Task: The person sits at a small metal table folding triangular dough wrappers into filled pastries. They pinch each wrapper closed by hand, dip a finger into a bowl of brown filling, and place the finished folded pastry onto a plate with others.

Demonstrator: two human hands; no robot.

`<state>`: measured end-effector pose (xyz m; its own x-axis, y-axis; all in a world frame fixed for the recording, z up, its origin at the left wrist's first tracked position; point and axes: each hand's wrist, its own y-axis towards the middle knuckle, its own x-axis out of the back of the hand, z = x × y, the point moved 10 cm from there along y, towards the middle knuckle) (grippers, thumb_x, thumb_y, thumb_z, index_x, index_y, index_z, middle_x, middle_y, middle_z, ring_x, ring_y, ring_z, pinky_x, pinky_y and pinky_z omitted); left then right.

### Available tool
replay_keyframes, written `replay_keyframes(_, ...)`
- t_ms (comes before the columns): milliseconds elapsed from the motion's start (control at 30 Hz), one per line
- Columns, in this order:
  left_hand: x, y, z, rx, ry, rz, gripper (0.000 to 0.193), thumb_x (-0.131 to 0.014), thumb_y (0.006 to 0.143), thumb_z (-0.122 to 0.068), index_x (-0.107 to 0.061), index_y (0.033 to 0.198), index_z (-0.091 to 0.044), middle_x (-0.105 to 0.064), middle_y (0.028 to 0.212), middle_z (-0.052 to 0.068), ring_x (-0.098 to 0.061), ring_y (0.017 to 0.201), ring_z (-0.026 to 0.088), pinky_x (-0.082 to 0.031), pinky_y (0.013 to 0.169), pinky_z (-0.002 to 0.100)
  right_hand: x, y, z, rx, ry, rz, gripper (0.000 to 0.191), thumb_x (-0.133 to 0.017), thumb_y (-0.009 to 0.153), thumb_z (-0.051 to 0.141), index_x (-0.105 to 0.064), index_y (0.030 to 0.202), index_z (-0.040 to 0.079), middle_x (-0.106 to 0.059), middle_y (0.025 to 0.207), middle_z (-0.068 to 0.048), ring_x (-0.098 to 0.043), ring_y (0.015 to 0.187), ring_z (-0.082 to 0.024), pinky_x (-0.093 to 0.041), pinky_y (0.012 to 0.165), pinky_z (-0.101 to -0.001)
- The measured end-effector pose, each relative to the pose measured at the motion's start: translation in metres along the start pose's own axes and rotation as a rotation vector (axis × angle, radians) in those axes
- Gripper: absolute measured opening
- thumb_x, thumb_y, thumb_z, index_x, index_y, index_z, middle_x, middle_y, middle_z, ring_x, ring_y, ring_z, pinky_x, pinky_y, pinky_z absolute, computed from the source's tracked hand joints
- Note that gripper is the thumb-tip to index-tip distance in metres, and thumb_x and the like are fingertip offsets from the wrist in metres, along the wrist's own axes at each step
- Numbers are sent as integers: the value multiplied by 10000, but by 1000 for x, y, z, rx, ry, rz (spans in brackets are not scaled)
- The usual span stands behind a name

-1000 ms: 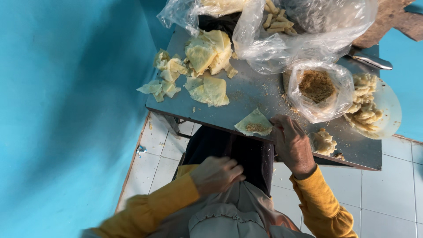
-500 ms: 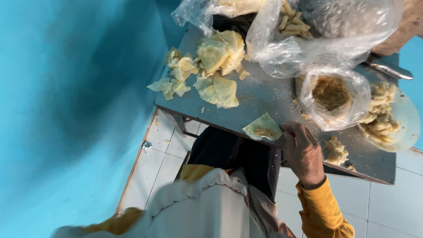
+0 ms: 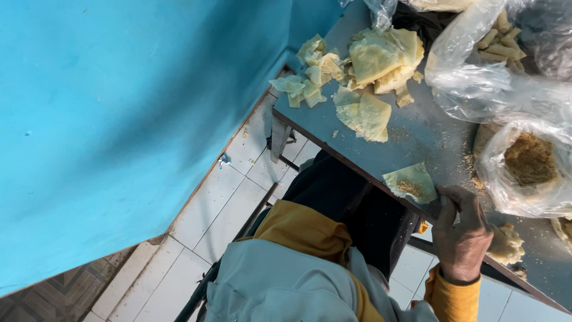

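I see right hand [image 3: 462,229] resting at table [image 3: 417,131] edge, fingers loosely curled beside filled wrapper [image 3: 411,182], gripping nothing. Left hand out of sight. Wrapper stack [image 3: 381,56] farther up table (plenty unfilled); filling bag [image 3: 527,161] right of wrapper.

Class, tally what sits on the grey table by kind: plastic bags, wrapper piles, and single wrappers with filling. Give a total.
Plastic bags: 2 (sticks bag, crumbs bag)
Wrapper piles: 3
Filled wrapper: 1, by the right hand
Total: 6
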<state>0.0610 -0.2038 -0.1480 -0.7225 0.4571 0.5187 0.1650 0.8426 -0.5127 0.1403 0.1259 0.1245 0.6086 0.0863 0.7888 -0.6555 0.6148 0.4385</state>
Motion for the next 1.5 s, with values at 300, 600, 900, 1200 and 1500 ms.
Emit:
replay_keyframes(300, 45, 9, 7, 1, 6, 33, 164, -734, 921, -251, -713, 861, -99, -706, 889, 93, -689, 677, 271, -538, 576, 422, -11, 0, -8, -12, -21, -8, 103, -630, 1061, -10, -665, 1132, 58, -753, 1096, -106, -753, 982, -243, -606, 806, -339)
replay_keyframes(600, 49, 25, 3, -8, 18, 56, 152, -741, 914, -249, -718, 856, -110, -708, 858, 85, -688, 683, 270, -538, 594, 423, -6, -1, 9, 6, -27, -61, 104, -639, 1025, -8, -664, 1100, 59, -748, 1054, -114, -748, 959, -258, -597, 797, -359)
replay_keyframes(900, 63, 22, 1, -12, 32, 62, 141, -748, 906, -248, -723, 850, -121, -709, 828, 77, -687, 690, 269, -539, 613, 424, -5, 4, 17, 6, -36, -52, 144, -636, 995, -14, -670, 1111, 64, -736, 995, -122, -744, 907, -281, -589, 759, -381)
replay_keyframes(1200, 76, 26, -4, -15, 57, 82, 130, -755, 899, -246, -728, 844, -132, -710, 798, 68, -686, 696, 269, -539, 631, 425, 0, 4, 25, 25, 22, -43, 171, -630, 971, -36, -663, 1116, 49, -737, 1028, -130, -740, 957, -291, -592, 801, -376)
replay_keyframes(1500, 189, 7, 2, -206, 411, -523, 119, -762, 892, -245, -733, 839, -143, -712, 767, 60, -685, 702, 268, -540, 649, 426, -12, 7, 19, -53, -29, -69, 129, -680, 922, -7, -634, 1028, 50, -728, 946, -105, -732, 887, -279, -588, 760, -388)
